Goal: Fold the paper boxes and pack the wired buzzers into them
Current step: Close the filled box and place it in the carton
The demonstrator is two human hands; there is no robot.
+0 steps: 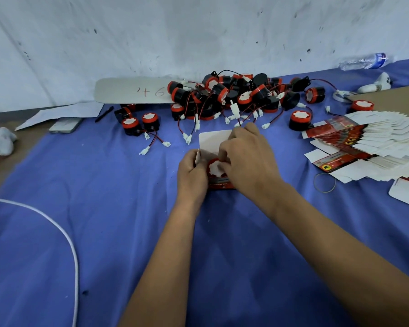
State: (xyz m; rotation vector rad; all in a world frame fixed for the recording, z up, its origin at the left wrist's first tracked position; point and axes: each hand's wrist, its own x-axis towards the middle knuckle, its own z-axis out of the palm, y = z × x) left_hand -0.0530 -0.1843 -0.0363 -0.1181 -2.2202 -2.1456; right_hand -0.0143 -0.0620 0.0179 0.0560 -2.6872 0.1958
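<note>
A small red and white paper box (219, 184) stands on the blue cloth, its white lid flap (211, 139) raised at the back. A red-and-black buzzer (215, 166) sits inside, white face up. My left hand (191, 172) grips the box's left side and side flap. My right hand (246, 159) is over the box, fingers curled and pinching at the buzzer's top. A pile of wired buzzers (236, 95) lies behind. Flat unfolded boxes (368, 142) are fanned out at the right.
A white cable (64, 234) curves across the cloth at left. A phone (65, 125), a pen (104, 114) and papers lie far left. A rubber band (324, 182) lies near the flat boxes. A water bottle (366, 61) lies by the wall.
</note>
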